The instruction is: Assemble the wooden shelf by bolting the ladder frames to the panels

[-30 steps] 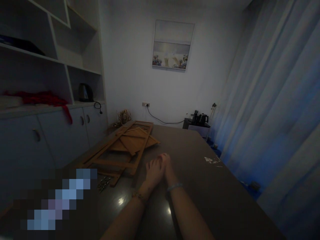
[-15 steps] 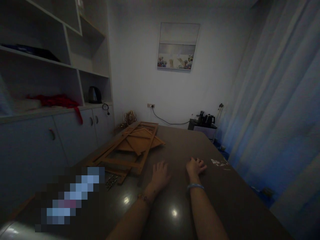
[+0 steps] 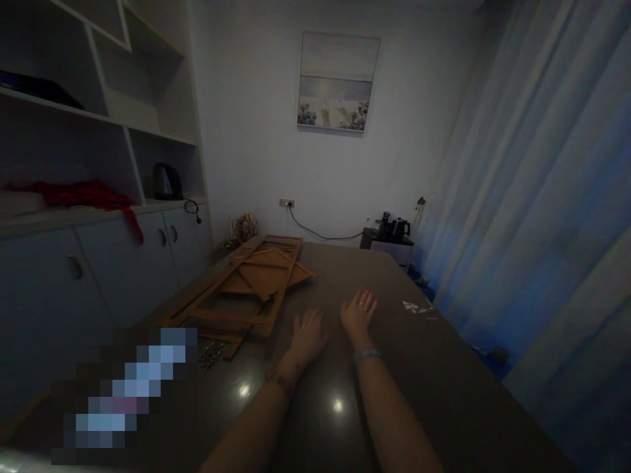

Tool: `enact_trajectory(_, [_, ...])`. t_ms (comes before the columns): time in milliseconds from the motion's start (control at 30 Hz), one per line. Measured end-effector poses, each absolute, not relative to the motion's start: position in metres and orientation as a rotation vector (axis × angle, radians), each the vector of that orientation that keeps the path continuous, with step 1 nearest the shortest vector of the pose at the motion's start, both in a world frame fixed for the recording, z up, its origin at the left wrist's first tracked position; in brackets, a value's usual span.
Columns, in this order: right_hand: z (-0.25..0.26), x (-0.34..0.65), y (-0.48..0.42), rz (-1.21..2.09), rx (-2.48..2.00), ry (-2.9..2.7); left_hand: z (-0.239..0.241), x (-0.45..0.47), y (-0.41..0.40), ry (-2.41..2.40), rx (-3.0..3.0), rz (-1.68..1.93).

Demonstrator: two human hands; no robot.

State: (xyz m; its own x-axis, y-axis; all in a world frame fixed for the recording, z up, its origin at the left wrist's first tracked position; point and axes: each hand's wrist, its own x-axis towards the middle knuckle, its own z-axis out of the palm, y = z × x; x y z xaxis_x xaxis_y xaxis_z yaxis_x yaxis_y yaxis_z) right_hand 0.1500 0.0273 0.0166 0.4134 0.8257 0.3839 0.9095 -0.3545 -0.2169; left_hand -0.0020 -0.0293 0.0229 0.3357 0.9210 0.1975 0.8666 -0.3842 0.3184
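My left hand (image 3: 308,334) is at the table (image 3: 340,269), palm down with its fingers stretched out and nothing in them. Farther forward and to the right, my right hand (image 3: 358,313) has its fingers spread and holds nothing; a ring shows on one finger. Left of my left hand lies a stack of flat wooden frame pieces (image 3: 269,322), with a wooden panel (image 3: 266,270) set askew among them. By the near end of the frames is a small pile of metal screws or bolts (image 3: 211,356).
Small white scraps (image 3: 417,307) lie near the table's right edge. A blurred-out patch (image 3: 142,381) covers something at the near left. Cabinets with a kettle (image 3: 166,182) stand along the left, a curtain (image 3: 497,230) on the right. Black pots (image 3: 394,227) stand beyond the far end.
My right hand has moved forward and left, and its curled fingers have spread out. My left hand stays in about the same place. The view has turned slightly to the right.
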Motion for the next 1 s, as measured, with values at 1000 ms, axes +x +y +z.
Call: enact_trajectory(1000, [0.027,0.378,-0.099,0.12,-2.48,-1.497,0.016,-0.001,-0.023,1.631,2.509,0.481])
